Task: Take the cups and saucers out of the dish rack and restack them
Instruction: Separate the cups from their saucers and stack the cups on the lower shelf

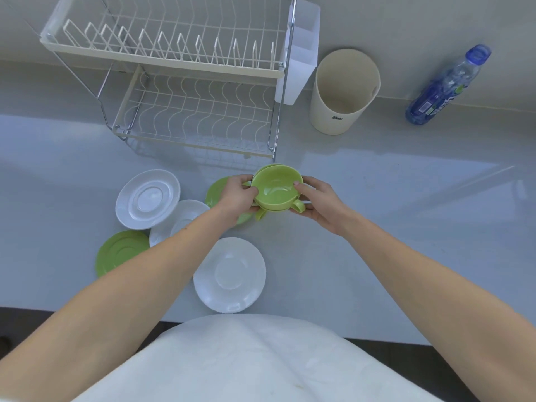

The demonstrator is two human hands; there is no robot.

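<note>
white saucer (229,274): nearest me, flat on the counter, awaiting stacking.
left hand (238,195): i grip the green cups' (276,189) left side.
right hand (316,203): clasps the right side, steadying the nest.
dish rack (185,82): beyond, both tiers bare.

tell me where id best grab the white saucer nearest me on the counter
Grip the white saucer by its rim on the near edge, coming from the front, probably fingers sliding under and thumb on top. It lies flat and right side up on the counter, apart from the other saucers, so that edge is free. Both hands are busy: the left hand and right hand hold the green cups.
</note>
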